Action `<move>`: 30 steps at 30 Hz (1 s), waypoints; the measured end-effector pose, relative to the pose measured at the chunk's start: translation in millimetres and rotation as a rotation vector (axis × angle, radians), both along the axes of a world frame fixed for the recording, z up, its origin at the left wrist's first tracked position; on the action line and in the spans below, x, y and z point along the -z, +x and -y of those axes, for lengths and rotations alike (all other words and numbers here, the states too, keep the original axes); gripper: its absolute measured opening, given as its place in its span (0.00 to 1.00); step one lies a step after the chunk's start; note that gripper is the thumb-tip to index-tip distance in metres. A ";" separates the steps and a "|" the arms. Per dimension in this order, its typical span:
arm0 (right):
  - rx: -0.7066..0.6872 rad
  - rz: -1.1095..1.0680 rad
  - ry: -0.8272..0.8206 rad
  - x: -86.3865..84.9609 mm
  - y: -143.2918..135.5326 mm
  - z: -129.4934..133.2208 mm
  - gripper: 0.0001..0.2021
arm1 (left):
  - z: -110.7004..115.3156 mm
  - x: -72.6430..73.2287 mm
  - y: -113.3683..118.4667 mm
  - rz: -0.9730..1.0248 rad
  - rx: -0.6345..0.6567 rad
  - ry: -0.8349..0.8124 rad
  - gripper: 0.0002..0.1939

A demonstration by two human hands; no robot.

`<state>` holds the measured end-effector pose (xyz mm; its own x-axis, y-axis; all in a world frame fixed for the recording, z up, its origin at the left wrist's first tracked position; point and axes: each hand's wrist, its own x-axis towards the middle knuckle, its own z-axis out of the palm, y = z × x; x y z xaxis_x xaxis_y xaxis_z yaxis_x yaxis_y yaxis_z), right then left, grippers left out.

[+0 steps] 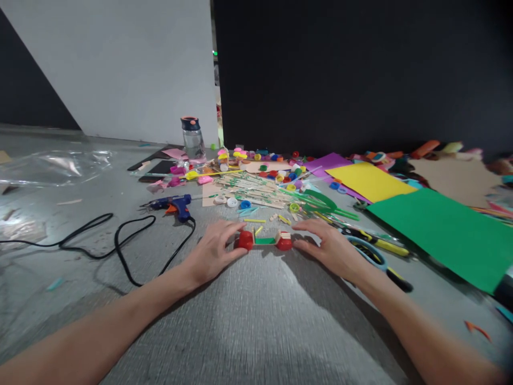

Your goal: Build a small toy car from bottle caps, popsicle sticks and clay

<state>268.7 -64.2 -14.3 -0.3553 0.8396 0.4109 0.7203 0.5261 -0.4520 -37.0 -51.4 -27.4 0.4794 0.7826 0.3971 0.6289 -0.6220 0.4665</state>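
Fingers [233, 229] apart, left hand [212, 247] and right hand [334, 247] flank the red-ended craft piece [264, 241] (long axis sideways).

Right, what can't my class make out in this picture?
All in the head view:
Black cord: far end, cut off by left edge.
Dark object: partly cut off by right edge.
Green sheet: hides whatever lies beneath.
Red-ended model: underside, hidden by its body.
Left hand: whether it touches the model; too small to tell.
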 end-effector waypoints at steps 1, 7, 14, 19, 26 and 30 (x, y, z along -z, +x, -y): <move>-0.010 0.013 -0.005 1.3 -1.0 0.6 0.12 | -0.1 -0.2 0.4 0.002 -0.004 0.000 0.25; -0.043 0.028 -0.008 5.3 -11.0 1.4 0.10 | -0.7 0.8 2.7 -0.021 -0.006 0.014 0.22; -0.021 -0.001 -0.015 4.3 -12.6 1.1 0.08 | 3.0 -4.0 5.7 0.011 -0.030 0.108 0.27; -0.027 -0.021 -0.025 2.7 -13.6 1.6 0.06 | 20.6 -18.1 22.9 0.035 0.007 0.287 0.28; -0.048 -0.068 -0.033 3.4 -12.6 1.5 0.06 | 26.3 -50.3 56.5 -0.203 0.121 0.259 0.21; -0.033 -0.082 -0.019 4.3 -13.0 -0.4 0.05 | 10.0 -62.3 73.4 -0.458 0.063 0.289 0.12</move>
